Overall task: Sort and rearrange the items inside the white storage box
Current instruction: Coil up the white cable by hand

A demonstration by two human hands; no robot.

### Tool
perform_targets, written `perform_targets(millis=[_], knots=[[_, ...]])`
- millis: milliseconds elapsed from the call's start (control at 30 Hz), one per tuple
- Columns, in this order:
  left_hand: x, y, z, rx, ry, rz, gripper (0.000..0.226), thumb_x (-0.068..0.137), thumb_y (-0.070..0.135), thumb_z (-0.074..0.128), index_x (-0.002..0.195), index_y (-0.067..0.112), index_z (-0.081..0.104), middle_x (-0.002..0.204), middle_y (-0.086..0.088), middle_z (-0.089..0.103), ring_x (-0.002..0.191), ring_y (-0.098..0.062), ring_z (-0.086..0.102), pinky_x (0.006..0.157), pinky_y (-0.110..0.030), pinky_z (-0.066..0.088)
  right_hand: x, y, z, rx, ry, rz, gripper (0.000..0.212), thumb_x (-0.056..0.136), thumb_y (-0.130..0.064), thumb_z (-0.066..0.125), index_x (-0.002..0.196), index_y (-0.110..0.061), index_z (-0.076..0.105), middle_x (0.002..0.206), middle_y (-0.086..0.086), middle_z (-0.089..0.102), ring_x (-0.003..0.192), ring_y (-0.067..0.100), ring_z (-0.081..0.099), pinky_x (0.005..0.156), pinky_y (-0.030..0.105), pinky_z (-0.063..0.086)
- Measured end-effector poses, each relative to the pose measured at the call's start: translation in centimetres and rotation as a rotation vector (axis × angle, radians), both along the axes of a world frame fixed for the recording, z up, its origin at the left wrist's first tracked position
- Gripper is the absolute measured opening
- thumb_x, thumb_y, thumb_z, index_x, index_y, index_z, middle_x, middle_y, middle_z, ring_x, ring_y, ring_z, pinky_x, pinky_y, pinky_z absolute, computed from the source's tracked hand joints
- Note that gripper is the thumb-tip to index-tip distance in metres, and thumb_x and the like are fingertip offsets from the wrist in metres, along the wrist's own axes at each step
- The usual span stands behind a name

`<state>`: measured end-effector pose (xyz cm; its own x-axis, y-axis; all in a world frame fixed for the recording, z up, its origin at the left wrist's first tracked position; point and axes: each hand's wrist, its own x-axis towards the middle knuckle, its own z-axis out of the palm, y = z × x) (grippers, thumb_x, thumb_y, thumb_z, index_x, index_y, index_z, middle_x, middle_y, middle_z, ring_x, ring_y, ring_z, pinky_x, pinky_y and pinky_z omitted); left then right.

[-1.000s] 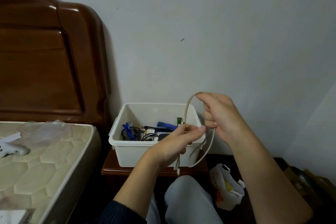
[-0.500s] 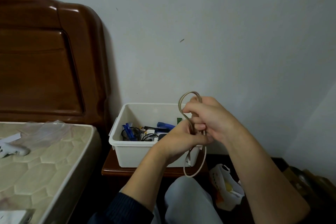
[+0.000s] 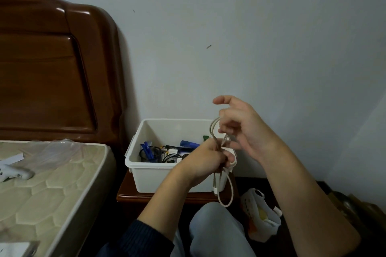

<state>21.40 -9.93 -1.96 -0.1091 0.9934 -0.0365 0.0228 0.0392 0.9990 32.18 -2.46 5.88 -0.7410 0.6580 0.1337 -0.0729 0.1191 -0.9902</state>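
Single head-worn view, looking forward and down, close over hands (image 3: 219, 148), facing wall (image 3: 250, 37) beyond.

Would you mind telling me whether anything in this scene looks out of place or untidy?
Mainly the white storage box: its contents lie jumbled, unsorted. The cable is simply being coiled by both hands.

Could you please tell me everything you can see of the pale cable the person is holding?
The cable is thin, beige and flexible, folded into several loops. The left hand grips the bundle at its middle, in front of the white storage box. The right hand pinches a strand near the top loop. A longer loop and a white plug end hang below the left fist, touching nothing else that shows.
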Motion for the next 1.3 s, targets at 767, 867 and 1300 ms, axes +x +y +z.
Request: perform_targets(millis=[767, 867, 1300], knots=[[-6.4, -1.4, 0.6, -0.074, 0.081, 0.118, 0.012, 0.069, 0.022, 0.049, 0.074, 0.017, 0.058, 0.081, -0.01, 0.038, 0.068, -0.022, 0.021, 0.059, -0.037, 0.023, -2.4, 1.7, -6.2, 0.727, -0.617, -0.042, 0.067, 0.098, -0.076, 0.02, 0.085, -0.033, 0.07, 0.088, -0.021, 0.07, 0.105, 0.002, 0.059, 0.096, 0.031, 0.04], [-8.1, -1.1, 0.0, -0.072, 0.09, 0.202, 0.031, 0.09, 0.045, 0.043, 0.069, 0.029, 0.058, 0.065, 0.007, 0.044, 0.058, -0.011, 0.033, 0.059, -0.034, 0.031, -3.4, 2.2, -6.6, 0.56, -0.619, 0.006, 0.074, 0.093, -0.083, 0.029, 0.074, -0.024, 0.07, 0.062, 0.002, 0.073, 0.057, 0.009, 0.071, 0.07, 0.033, 0.049], [-12.8, 1.9, -1.0, 0.035, -0.221, 0.539, 0.051, 0.092, 0.053, 0.051, 0.048, 0.027, 0.052, 0.059, 0.008, 0.038, 0.052, -0.011, 0.033, 0.056, -0.03, 0.031, -10.3, 4.0, -6.8, 0.639, -0.468, -0.009, 0.055, 0.107, -0.061, 0.032, 0.079, -0.026, 0.064, 0.074, -0.01, 0.066, 0.072, 0.009, 0.065, 0.079, 0.041, 0.058]])
